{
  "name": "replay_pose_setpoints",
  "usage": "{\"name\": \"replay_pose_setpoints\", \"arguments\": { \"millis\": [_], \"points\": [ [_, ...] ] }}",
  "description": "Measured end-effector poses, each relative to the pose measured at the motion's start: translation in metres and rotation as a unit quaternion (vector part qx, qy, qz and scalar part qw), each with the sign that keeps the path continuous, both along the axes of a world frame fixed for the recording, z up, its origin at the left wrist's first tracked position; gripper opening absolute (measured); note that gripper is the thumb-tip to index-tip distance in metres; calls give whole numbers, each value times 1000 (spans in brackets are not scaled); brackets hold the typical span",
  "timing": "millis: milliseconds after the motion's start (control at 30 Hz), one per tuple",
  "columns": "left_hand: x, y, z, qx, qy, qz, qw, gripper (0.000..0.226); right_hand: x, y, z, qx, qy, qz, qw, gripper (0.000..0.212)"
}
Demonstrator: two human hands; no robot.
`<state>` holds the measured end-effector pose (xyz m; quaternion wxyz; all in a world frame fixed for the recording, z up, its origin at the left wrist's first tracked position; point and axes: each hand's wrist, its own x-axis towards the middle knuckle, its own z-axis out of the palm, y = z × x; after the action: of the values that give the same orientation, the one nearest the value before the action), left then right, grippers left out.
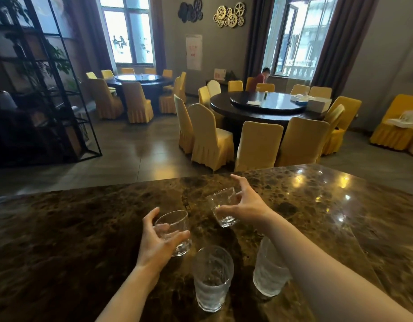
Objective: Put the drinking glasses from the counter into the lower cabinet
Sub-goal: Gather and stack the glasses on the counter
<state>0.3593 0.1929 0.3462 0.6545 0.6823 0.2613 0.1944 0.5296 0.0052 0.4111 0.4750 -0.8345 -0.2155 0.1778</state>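
Observation:
Four clear drinking glasses are on or over the dark marble counter (84, 228). My left hand (154, 240) wraps around a short tumbler (177, 231), thumb at its front and fingers behind it. My right hand (242, 203) grips a second short tumbler (221, 208), which tilts toward the left. Whether either tumbler still touches the counter I cannot tell. Two tall textured glasses stand upright nearer to me: one (212, 277) in the middle, the other (268, 270) partly hidden under my right forearm. No cabinet is in view.
Beyond the counter's far edge lies a dining room with round dark tables (268, 105) ringed by yellow-covered chairs (210, 135). A black metal shelf (45, 89) stands at the left. A person in red sits by the far window.

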Motion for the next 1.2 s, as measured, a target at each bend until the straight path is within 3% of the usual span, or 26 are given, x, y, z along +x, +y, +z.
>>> {"name": "replay_pose_setpoints", "arguments": {
  "millis": [167, 400, 900, 1200],
  "points": [
    [13, -8, -8, 151, 30, -20, 988, 93, 3, 6, -5, -148, -106, 67, 981, 96],
    [21, -12, -12, 311, 75, -42, 947, 94, 6, 12, -26, -234, -106, 78, 963, 98],
    [23, -21, -15, 347, 97, -71, 930, 96, 7, 7, -29, -368, -157, 99, 911, 132],
    [22, -20, -25, 341, 107, -69, 931, 96, 9, 6, -24, -408, -183, 113, 887, 125]
  ]
}}
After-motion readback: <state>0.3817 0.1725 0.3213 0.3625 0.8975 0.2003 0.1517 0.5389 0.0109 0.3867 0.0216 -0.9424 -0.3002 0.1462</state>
